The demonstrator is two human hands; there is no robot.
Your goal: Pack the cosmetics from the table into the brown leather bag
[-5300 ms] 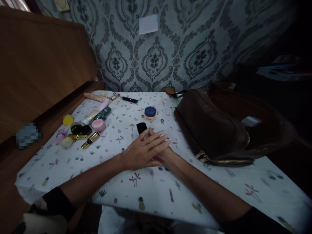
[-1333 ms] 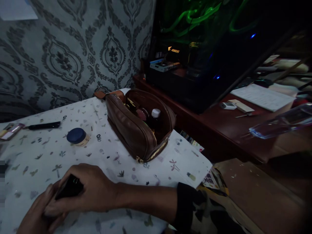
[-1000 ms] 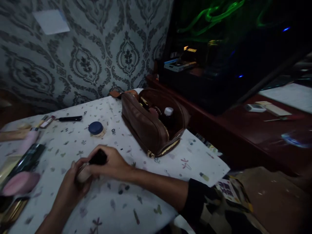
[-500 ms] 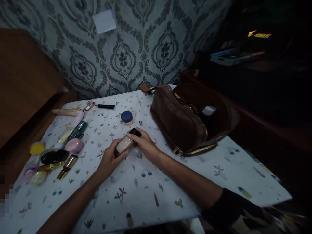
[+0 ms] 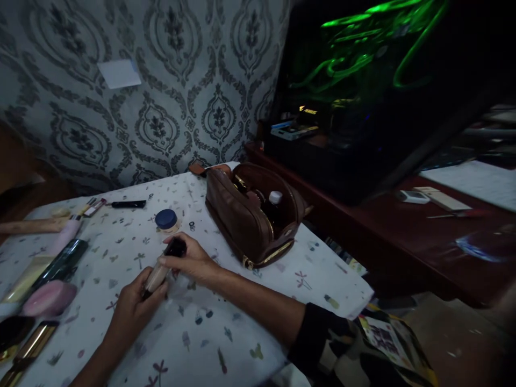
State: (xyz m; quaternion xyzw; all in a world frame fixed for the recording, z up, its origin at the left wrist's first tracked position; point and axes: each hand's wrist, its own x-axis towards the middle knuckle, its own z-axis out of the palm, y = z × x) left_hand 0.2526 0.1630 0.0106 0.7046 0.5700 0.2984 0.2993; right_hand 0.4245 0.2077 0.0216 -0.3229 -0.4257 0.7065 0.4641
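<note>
A foundation bottle (image 5: 158, 275) with beige contents and a black cap (image 5: 176, 246) is held tilted above the table. Wrapped round its lower end is my left hand (image 5: 135, 301). My right hand (image 5: 189, 260) grips it at the cap, thumb lying along the neck. Just beyond my fingers stands a jar (image 5: 166, 220) with a dark blue lid. An open brown cosmetic bag (image 5: 237, 217) sits to the right of my hands, with a white-capped bottle (image 5: 275, 200) and other items inside.
Along the table's (image 5: 209, 344) left side lie a pink round container (image 5: 50, 298), a dark green tube (image 5: 64, 260), a gold-and-black tube (image 5: 38, 344) and a black tube (image 5: 129, 204). A dark red desk (image 5: 419, 242) adjoins on the right, under a green-lit computer case (image 5: 363, 64).
My view has turned to the right, so the table's things appear farther left and more of the desk shows. Both hands keep their hold on the bottle, which looks steeper.
</note>
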